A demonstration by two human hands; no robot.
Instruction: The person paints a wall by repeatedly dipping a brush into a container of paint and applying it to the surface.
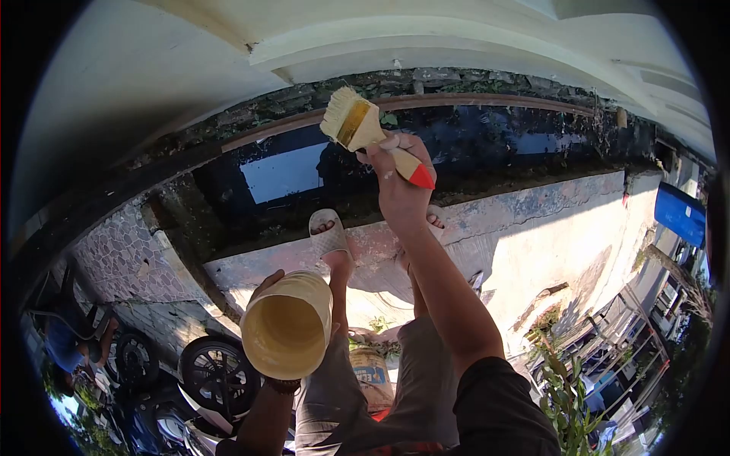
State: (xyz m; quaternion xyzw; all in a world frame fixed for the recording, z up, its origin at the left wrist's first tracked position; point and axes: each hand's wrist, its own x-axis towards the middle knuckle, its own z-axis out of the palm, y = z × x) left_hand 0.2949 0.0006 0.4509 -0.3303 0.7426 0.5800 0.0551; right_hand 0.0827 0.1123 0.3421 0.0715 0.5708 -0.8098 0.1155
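My right hand (403, 171) is raised in front of me, fingers wrapped round the wooden handle of a wide paintbrush (353, 124). The brush's pale bristles point up and left, and its handle ends in a red tip. Lower down, my left hand (267, 283) grips a cream-coloured paint bucket (285, 336) around its side. The bucket is tilted so its mouth faces me, and pale paint coats the inside. Most of the left hand is hidden behind the bucket.
My sandalled feet (329, 233) stand on a concrete ledge (532, 205) beside a ditch of dark water (285, 171). Overhead curves a pale wall (426, 38). Motorbikes (217, 372) and a person in blue (65, 342) are at left; a blue barrel (679, 214) lies right.
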